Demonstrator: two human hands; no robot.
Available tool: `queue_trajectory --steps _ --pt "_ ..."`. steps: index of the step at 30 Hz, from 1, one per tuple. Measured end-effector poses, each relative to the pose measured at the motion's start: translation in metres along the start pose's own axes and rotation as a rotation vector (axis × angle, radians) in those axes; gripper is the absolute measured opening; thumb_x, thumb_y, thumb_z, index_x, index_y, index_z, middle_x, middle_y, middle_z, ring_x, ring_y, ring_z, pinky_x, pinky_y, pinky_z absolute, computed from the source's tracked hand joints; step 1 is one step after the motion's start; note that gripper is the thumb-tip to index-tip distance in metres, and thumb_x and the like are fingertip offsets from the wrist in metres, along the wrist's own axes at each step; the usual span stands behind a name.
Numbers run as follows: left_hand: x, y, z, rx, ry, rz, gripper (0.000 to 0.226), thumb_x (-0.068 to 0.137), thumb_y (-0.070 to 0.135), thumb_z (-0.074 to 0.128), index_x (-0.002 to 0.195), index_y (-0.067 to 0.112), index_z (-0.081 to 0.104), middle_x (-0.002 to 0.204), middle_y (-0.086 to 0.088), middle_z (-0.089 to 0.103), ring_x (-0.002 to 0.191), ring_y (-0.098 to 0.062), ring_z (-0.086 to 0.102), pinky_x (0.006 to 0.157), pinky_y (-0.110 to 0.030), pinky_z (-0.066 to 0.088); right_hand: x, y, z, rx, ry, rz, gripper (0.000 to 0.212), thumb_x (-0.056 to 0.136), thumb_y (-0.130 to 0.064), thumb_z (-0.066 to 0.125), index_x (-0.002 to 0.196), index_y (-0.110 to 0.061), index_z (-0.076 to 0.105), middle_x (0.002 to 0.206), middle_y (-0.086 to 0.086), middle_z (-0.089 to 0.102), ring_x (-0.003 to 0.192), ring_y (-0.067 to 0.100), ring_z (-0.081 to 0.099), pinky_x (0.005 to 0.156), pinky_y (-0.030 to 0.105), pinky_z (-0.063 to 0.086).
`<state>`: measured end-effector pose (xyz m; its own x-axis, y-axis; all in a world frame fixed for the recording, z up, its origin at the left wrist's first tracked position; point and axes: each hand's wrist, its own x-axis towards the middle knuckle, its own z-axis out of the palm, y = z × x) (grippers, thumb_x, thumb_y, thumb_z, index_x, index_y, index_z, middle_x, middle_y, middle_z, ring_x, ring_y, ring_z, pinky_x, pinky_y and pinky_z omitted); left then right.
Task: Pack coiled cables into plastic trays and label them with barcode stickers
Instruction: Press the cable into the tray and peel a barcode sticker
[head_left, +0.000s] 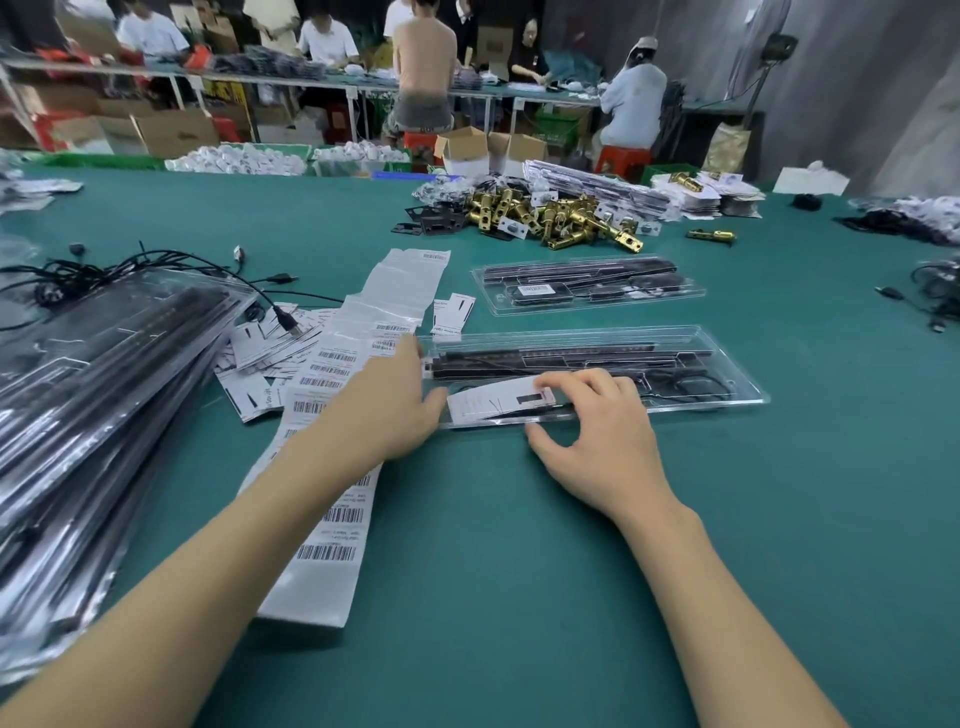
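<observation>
A long clear plastic tray (727, 364) lies across the green table in front of me, holding black strips and a dark coiled cable at its right end. A white paper card (488, 402) sits in its near left part. My right hand (597, 431) rests on the tray, fingertips on the card and thumb at the tray's near rim. My left hand (395, 400) touches the tray's left end with straight fingers. Strips of barcode stickers (332, 499) lie under my left forearm. A second filled tray (587, 286) bearing a barcode label lies farther back.
A stack of packed trays (93, 395) fills the left side, with loose black cables (130, 265) behind it. Paper cards (270, 353) are scattered beside the stickers. Brass lock parts (550, 213) are heaped farther back. People work at a far bench.
</observation>
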<state>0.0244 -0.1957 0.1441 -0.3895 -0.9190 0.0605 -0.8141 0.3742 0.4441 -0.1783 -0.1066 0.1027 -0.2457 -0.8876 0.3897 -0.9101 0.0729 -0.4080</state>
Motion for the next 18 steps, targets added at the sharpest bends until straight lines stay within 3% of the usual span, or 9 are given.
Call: queue_trajectory --steps 2,5,8,10,12,15,18 --pt "0.003 0.001 -0.001 -0.14 0.01 -0.123 0.034 0.093 0.037 0.061 0.112 0.014 0.043 0.088 -0.004 0.061 0.084 -0.023 0.055 0.063 -0.032 0.038 0.0 0.0 0.0 0.062 0.005 0.011 0.044 0.08 -0.043 0.072 0.12 -0.032 0.057 0.111 -0.014 0.054 0.107 0.015 0.041 0.092 0.025 0.035" --pt "0.006 -0.001 -0.002 -0.506 -0.075 -0.254 0.015 0.088 0.024 0.068 0.084 0.011 0.061 0.075 -0.004 0.059 0.074 -0.02 0.048 0.058 -0.027 0.033 0.0 -0.002 -0.001 0.103 0.029 0.003 0.043 0.077 -0.044 0.074 0.114 -0.029 0.057 0.108 -0.012 0.053 0.105 0.014 0.041 0.087 0.018 0.027" --pt "0.003 -0.004 -0.006 -0.765 -0.147 -0.259 0.004 0.09 0.01 0.066 0.094 0.01 0.069 0.079 -0.007 0.064 0.066 -0.015 0.053 0.056 -0.023 0.044 -0.002 -0.002 -0.005 0.152 0.124 -0.039 0.037 0.075 -0.041 0.077 0.106 -0.028 0.061 0.102 -0.013 0.055 0.1 0.013 0.045 0.087 0.017 0.03" --pt "0.0 -0.007 -0.01 -0.958 -0.211 -0.212 0.014 0.092 0.005 0.065 0.1 0.013 0.057 0.088 -0.008 0.071 0.072 -0.018 0.066 0.069 -0.027 0.059 -0.004 -0.003 -0.007 0.238 0.143 -0.058 0.032 0.075 -0.037 0.08 0.101 -0.028 0.063 0.101 -0.016 0.056 0.099 0.01 0.049 0.088 0.015 0.035" --pt "-0.003 -0.01 -0.013 -1.105 -0.267 -0.163 0.022 0.093 -0.002 0.062 0.105 0.011 0.048 0.097 -0.016 0.076 0.083 -0.027 0.075 0.065 -0.028 0.06 -0.005 -0.005 -0.008 0.352 0.167 -0.048 0.023 0.078 -0.032 0.08 0.096 -0.026 0.066 0.099 -0.016 0.06 0.095 0.006 0.055 0.087 0.013 0.041" --pt "-0.006 -0.012 -0.015 -1.116 -0.225 -0.139 0.029 0.091 -0.011 0.06 0.112 0.006 0.049 0.103 -0.022 0.073 0.082 -0.03 0.075 0.06 -0.024 0.058 -0.003 -0.006 -0.009 0.441 0.297 0.066 0.008 0.085 -0.025 0.074 0.079 -0.023 0.068 0.078 -0.014 0.066 0.077 0.006 0.061 0.073 0.012 0.044" --pt "-0.006 -0.011 -0.013 -1.082 -0.173 -0.125 0.032 0.087 -0.014 0.062 0.11 0.004 0.049 0.105 -0.023 0.071 0.076 -0.029 0.075 0.056 -0.025 0.057 0.0 -0.001 -0.011 0.471 0.317 0.278 0.032 0.09 -0.03 0.064 0.061 -0.017 0.067 0.059 -0.007 0.066 0.061 0.011 0.059 0.057 0.012 0.041"
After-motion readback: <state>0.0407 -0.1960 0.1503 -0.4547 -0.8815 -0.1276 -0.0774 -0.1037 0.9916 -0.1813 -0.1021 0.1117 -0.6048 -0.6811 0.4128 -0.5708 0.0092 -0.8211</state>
